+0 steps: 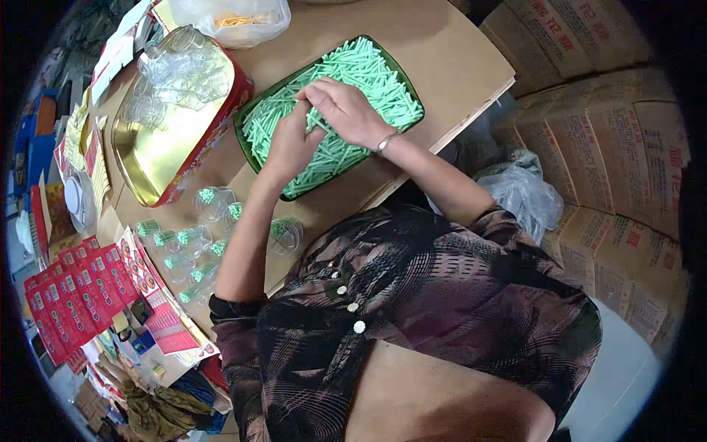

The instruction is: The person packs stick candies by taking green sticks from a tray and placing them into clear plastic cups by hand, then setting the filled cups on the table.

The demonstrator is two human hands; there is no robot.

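Green sticks (pixel 383 92) are heaped in the green tray (pixel 423 112); above them, left hand (pixel 292 144) and right hand (pixel 345 114) are held together, fingers curled, any pinch hidden. Clear cups (pixel 184 74) are contained in the gold-lined tin (pixel 158 151).

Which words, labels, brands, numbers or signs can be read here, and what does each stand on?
"花": in red on the upper carton at the right; its neighbouring characters are too blurred to be sure of.
Other cartons: red characters, too blurred to read.
Red packets: white print, too small.
Printed sheet: too small.
Tin: print on its red side, illegible.
No brand or number is readable.
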